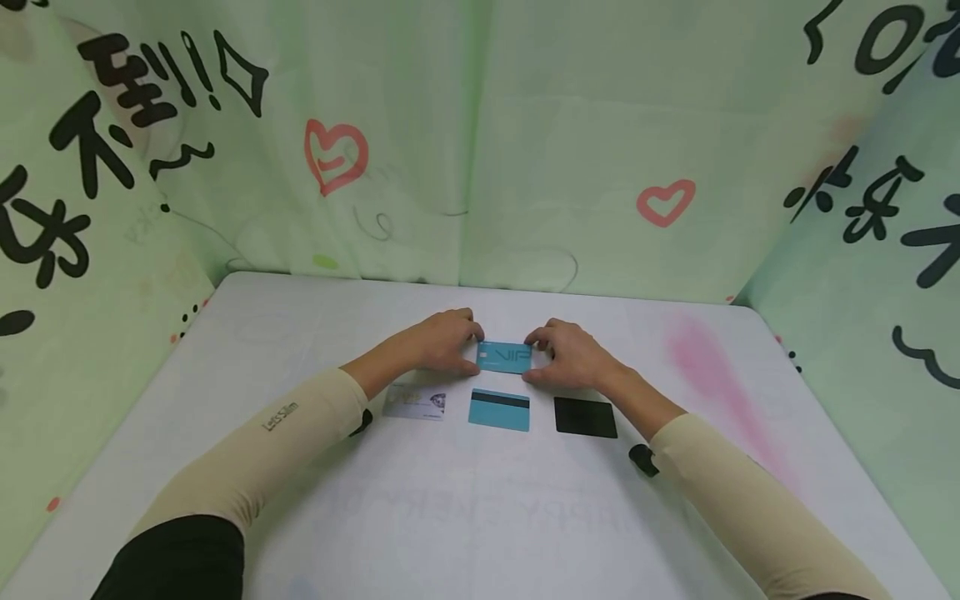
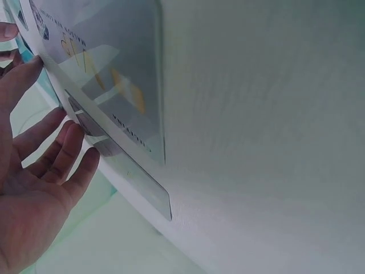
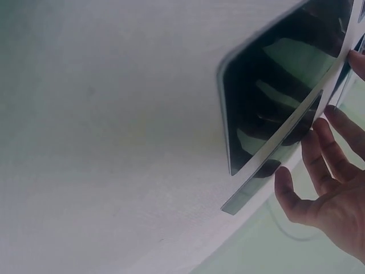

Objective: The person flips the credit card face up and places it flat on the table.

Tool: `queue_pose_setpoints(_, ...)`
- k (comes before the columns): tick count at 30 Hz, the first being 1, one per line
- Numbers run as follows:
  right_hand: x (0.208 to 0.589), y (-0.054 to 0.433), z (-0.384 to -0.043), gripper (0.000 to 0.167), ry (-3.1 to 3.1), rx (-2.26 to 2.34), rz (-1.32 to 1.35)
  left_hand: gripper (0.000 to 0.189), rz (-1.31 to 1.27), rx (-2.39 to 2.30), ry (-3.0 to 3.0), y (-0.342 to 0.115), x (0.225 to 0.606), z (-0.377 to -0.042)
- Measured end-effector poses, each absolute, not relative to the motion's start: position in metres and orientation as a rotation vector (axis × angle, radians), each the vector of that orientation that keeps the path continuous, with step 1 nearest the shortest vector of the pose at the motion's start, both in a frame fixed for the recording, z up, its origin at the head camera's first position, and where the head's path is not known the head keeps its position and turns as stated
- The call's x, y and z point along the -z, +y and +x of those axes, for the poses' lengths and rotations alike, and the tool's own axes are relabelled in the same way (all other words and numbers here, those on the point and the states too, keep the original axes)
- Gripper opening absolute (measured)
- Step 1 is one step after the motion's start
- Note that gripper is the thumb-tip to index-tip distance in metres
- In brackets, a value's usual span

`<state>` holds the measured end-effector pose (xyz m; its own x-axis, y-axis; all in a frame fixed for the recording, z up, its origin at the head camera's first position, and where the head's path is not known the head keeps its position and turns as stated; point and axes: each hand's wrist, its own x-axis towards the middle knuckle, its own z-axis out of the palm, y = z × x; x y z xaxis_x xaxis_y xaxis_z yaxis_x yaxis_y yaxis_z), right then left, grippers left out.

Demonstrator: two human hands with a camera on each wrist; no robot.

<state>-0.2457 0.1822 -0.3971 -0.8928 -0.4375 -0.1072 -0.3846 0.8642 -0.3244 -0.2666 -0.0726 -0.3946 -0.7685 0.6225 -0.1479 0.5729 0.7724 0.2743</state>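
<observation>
A blue card marked VIP [image 1: 504, 357] lies between both hands in the head view. My left hand [image 1: 446, 340] holds its left end, thumb at the near corner and index finger at the far one. My right hand [image 1: 566, 354] holds the right end the same way. In the left wrist view, the other left fingers are bent over a narrow-looking card [image 2: 137, 182]. Under the right fingers, a dark glossy card [image 3: 245, 200] shows in the right wrist view. Both of these are hidden behind the hands in the head view.
Nearer on the white table [image 1: 465, 517] lie a silver card [image 1: 415, 402], a blue card with a black stripe [image 1: 499, 410] and a black card [image 1: 586, 417], side by side. Pale green cloth walls [image 1: 555, 167] with drawn hearts and writing stand around the table.
</observation>
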Motion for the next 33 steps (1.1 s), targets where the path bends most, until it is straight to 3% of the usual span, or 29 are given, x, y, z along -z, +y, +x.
queue_pose_setpoints(33, 0.3954, 0.1836, -0.2399, 0.057, 2.859, 0.48, -0.635, 0.056, 0.947, -0.351, 2.756, -0.0748, 0.396, -0.262)
